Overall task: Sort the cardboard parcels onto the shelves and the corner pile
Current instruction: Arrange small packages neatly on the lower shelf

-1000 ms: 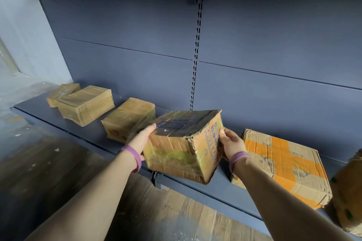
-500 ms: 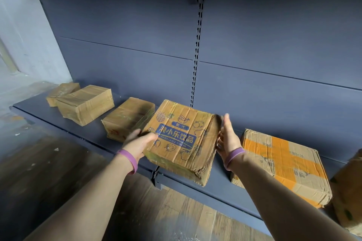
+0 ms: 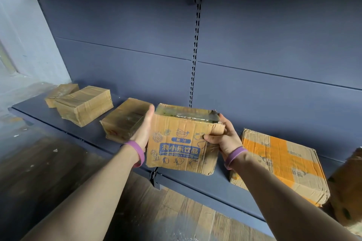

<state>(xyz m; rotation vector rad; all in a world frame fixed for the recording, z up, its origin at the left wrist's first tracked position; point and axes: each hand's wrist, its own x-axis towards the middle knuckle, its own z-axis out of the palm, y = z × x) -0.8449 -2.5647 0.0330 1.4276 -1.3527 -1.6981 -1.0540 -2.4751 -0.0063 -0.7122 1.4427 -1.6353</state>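
Note:
A cardboard parcel (image 3: pixel 182 141) with blue print and fruit drawings stands on edge above the front of the dark blue shelf (image 3: pixel 94 135), its printed face toward me. My left hand (image 3: pixel 144 130) presses flat against its left side, fingers straight. My right hand (image 3: pixel 223 137) grips its upper right corner, thumb on the printed face and fingers curled behind. Whether the parcel's bottom rests on the shelf I cannot tell.
Taped brown parcels lie along the shelf: two at the far left (image 3: pixel 84 104), one (image 3: pixel 122 121) just behind my left hand. An orange-taped parcel (image 3: pixel 280 164) lies to the right, another box (image 3: pixel 348 186) at the right edge. Wood floor below; a bracket hangs under the shelf edge.
The parcel has been turned over in my hands, first showing its printed face on top, now tipped up on edge. My right hand went from flat on the side to gripping the corner.

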